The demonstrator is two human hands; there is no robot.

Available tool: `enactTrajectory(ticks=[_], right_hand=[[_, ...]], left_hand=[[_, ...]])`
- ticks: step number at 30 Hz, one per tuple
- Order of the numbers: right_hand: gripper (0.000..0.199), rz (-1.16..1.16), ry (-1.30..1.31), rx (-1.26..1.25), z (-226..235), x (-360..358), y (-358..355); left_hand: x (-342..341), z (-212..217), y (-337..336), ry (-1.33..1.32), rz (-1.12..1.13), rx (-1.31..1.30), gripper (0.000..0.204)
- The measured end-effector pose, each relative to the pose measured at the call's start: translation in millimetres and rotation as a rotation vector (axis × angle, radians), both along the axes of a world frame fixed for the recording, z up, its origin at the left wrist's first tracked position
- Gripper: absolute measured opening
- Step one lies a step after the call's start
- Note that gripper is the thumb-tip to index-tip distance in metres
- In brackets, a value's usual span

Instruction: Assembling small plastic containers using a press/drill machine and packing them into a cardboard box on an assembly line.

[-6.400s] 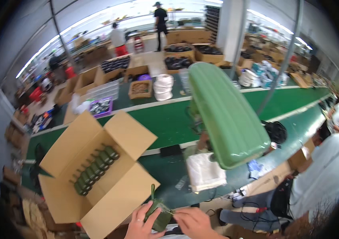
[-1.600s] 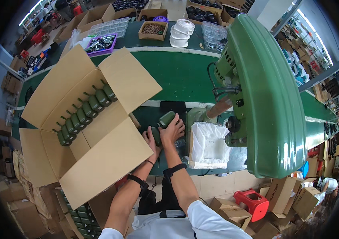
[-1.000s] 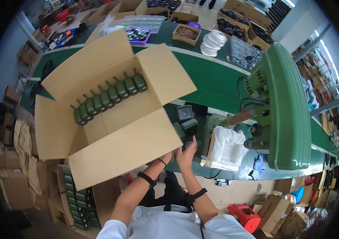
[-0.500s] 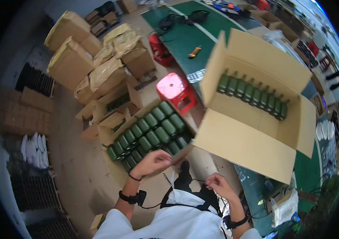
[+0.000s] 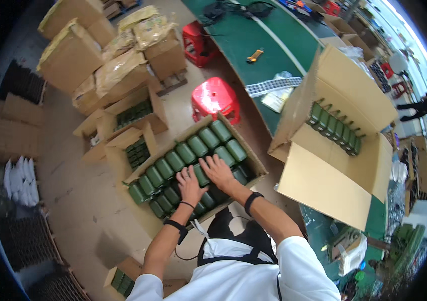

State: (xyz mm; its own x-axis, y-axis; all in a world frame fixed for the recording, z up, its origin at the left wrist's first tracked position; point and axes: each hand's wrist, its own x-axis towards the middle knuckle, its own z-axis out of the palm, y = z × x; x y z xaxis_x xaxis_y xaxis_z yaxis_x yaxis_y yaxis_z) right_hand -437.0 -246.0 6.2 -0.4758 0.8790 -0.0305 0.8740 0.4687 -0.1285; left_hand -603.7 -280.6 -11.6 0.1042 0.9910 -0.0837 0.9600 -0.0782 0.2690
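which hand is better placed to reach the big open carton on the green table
Probably the right hand: it is nearer that open carton, while the left hand lies farther left.

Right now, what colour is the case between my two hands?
The case is dark green; it shows best in the head view.

Red stool (image 5: 214, 95) beside green table (image 5: 239, 49)

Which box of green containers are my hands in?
The box beside the nearer red stool: your left hand and right hand are on its green containers. Hands touch no other box.
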Motion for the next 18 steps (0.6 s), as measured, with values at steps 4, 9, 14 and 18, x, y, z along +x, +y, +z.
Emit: enactTrajectory(ticks=[4,9,14,18], right_hand=[[0.037,-0.111,0.179,0.137,-63,33,1],[0.04,-0.209,0.237,0.339,16,-2,-26],[0.071,-0.582,0.483,0.092,162,76,-154],[0.101,-0.863,0.853,-0.292,225,159,-293]], left_hand=[[37,10,21,0.067,-0.204,-0.068,0.117],[-26,25,9,-0.152,-0.211,0.079,0.112],[11,159,-26,-0.334,-0.321,-0.036,0.109],[88,236,-74,-0.466,-0.571,-0.236,0.111]])
